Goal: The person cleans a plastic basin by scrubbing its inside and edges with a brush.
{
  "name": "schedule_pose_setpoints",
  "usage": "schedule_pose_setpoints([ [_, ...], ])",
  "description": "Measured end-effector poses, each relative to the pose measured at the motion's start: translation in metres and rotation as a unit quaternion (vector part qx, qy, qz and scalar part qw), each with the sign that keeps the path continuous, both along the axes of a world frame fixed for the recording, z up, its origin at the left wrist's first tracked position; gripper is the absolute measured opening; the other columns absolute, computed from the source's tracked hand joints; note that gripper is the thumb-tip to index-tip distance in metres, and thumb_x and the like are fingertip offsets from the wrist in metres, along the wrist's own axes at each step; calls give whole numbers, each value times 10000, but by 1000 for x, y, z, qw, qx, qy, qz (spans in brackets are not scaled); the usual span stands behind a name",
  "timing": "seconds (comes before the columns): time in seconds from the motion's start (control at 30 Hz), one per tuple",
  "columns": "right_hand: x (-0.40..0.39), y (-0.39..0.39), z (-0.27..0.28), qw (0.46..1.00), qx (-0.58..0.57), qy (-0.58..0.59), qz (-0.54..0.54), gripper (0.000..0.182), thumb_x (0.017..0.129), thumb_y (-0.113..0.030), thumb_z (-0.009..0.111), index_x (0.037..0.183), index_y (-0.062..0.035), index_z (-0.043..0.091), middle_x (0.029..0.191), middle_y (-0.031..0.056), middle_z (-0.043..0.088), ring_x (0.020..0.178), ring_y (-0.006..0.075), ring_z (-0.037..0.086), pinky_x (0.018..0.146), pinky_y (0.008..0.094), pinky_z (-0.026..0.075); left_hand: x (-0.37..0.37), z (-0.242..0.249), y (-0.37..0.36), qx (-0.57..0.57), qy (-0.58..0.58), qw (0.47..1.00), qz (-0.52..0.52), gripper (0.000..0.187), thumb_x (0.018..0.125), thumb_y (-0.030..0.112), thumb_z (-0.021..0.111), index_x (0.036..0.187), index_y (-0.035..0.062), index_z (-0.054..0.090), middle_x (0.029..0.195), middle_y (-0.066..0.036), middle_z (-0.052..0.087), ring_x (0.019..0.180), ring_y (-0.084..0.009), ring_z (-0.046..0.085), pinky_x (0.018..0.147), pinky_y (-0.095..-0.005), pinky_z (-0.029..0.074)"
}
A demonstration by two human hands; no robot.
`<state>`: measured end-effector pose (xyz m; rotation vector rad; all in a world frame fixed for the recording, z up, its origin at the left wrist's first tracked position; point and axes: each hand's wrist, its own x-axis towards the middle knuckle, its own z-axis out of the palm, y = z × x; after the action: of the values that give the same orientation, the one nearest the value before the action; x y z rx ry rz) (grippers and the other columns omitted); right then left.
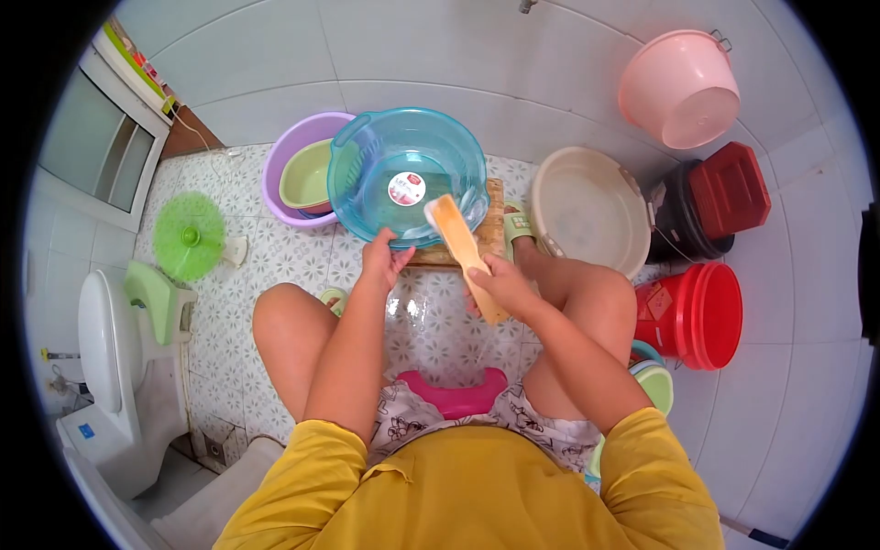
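A see-through blue basin with a round white and red label rests tilted on a wooden stool in front of me. My left hand grips its near rim, fingers at the edge and thumb below. In my right hand is a wooden scrubbing brush, held by its handle; its head points up and away, over the basin's right near side. Pale bristles show along the brush head's left edge.
Left of the basin stand a purple basin and a green basin. A beige basin, red bucket and black bucket line the right wall. A green round lid and the toilet are left. Wet patches mark the tiles.
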<state>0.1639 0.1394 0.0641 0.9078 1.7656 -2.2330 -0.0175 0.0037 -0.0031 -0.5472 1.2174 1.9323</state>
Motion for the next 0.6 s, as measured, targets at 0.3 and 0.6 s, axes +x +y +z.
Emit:
schedule_pose_setpoints([
  [0.3,-3,22,18,958,261,-102,-57,297,898,-153,506,1173,-51,457,667,120,584,465,189,572,404,319,470,5,6,2,-23,33,999,-13,255,786,89,546,979,-70,499,900,-139,587,715,-238,623,599,-299,587],
  [0.6,-2,9,14,954,283,-95,0,331,873,-175,534,1166,-34,472,675,140,597,485,213,590,424,338,475,6,0,1,-14,46,999,-5,267,786,94,549,979,-85,506,929,-146,590,728,-244,630,610,-304,587],
])
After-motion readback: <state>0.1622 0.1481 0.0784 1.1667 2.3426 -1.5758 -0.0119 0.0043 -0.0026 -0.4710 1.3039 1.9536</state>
